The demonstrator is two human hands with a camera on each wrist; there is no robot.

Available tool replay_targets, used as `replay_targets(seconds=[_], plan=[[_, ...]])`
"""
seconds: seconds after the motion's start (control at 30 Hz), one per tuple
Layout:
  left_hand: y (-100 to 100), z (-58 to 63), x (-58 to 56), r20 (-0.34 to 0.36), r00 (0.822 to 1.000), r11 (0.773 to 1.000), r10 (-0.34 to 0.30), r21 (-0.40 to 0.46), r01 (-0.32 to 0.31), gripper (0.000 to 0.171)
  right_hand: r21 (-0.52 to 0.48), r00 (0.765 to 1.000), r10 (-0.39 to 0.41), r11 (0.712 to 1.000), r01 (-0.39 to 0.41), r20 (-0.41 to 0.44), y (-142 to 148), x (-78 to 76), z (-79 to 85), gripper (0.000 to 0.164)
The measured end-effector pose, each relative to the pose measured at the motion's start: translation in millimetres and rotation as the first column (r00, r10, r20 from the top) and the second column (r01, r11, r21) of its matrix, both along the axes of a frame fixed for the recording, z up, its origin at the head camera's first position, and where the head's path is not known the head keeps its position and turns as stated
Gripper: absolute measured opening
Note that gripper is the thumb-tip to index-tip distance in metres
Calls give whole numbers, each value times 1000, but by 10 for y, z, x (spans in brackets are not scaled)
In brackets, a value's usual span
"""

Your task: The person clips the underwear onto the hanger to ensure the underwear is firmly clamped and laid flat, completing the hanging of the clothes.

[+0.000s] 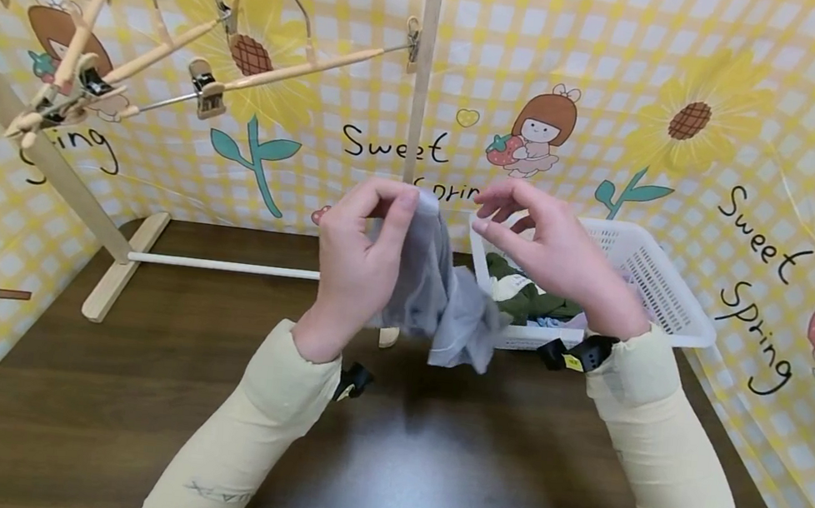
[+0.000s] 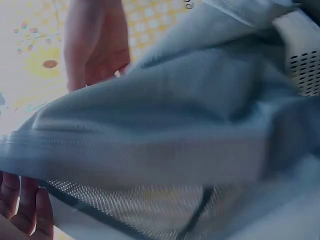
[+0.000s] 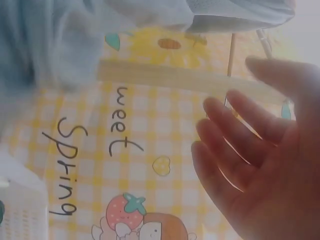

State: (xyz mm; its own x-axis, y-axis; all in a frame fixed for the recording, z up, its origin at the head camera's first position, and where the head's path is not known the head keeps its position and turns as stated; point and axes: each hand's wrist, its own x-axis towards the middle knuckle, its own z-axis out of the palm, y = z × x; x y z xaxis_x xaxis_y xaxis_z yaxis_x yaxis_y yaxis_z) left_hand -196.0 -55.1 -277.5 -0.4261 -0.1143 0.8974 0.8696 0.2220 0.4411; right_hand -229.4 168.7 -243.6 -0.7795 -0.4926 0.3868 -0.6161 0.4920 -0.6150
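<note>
While both forearms reach in from the near side in cream sleeves (image 1: pixel 244 428), a black gadget (image 1: pixel 353 381) at each wrist, the brown counter (image 1: pixel 210 399) stretches out underneath. Left hand (image 1: pixel 361 261) has a gray garment (image 1: pixel 423 277) pinched by its top edge, thumb against fingers, and the rest just dangles over the counter in loose folds. Right hand (image 1: pixel 548 241), a little to the right, isn't holding anything: fingers softly bent, thumb parted from them, clear of the fabric. Just past that hand, far right, sits a white plastic basket (image 1: pixel 673 305) with dark green clothing (image 1: pixel 556 306) in it. Far left there's a rack (image 1: pixel 424 80) with wooden clip hangers (image 1: pixel 323 65) on its top rail, and behind everything a yellow checked backdrop (image 1: pixel 369 57) with sunflowers and "Sweet Spring" lettering.
</note>
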Motion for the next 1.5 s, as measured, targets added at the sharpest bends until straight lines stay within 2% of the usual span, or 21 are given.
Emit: replay_targets(seconds=[0.13, 0.2, 0.3, 0.43, 0.53, 0.6, 0.7, 0.8, 0.9, 1.03, 1.13, 1.27, 1.37, 1.43, 1.5], plan=[[-55, 74, 33, -9, 1000, 1000, 9, 27, -9, 13, 42, 998, 67, 997, -67, -6, -76, 86, -57, 16], [-77, 94, 45, -1, 1000, 999, 15, 41, -14, 14, 86, 994, 106, 991, -104, -15, -132, 136, -114, 17], [-105, 105, 63, 15, 1000, 999, 21, 47, -22, 15, 155, 987, 162, 975, -159, -11, -217, 188, -252, 27], [-137, 123, 101, 34, 999, 998, 20, 54, -22, 15, 212, 980, 192, 957, -198, 47, -324, 211, -470, 42], [-162, 151, 137, 37, 999, 998, 9, 63, -11, 13, 205, 979, 185, 959, -198, 82, -390, 179, -623, 51], [-179, 169, 161, 40, 999, 997, 4, 73, -7, 12, 188, 979, 188, 962, -199, 75, -420, 133, -714, 55], [-205, 187, 177, 40, 999, 996, 2, 84, -5, 11, 175, 978, 208, 962, -208, 18, -430, 57, -815, 46], [-245, 188, 177, 49, 999, 995, 11, 101, -16, 12, 147, 975, 220, 965, -215, -15, -389, -4, -863, 22], [-333, 176, 152, 57, 997, 993, 44, 110, -50, 14, 68, 979, 196, 978, -199, 52, -303, -36, -845, 10], [-505, 167, 86, 80, 986, 980, 148, 123, -158, 20, -30, 979, 155, 988, -153, 135, -167, -49, -717, 5], [-620, 157, 37, 108, 978, 968, 179, 158, -194, 22, -74, 982, 127, 990, -118, 137, -80, -38, -589, 14], [-737, 136, 3, 135, 982, 963, 131, 220, -159, 19, -176, 991, 82, 982, -63, 105, 7, -22, -445, 25], [-803, 129, -5, 166, 975, 952, 145, 244, -183, 18, -234, 994, 69, 971, -48, 82, 57, 2, -356, 29], [-837, 133, -8, 185, 970, 945, 160, 256, -204, 18, -217, 995, 72, 975, -56, 67, 81, 30, -299, 29], [-862, 141, -6, 196, 963, 937, 184, 262, -233, 18, -170, 995, 85, 983, -75, 48, 93, 58, -254, 22]])
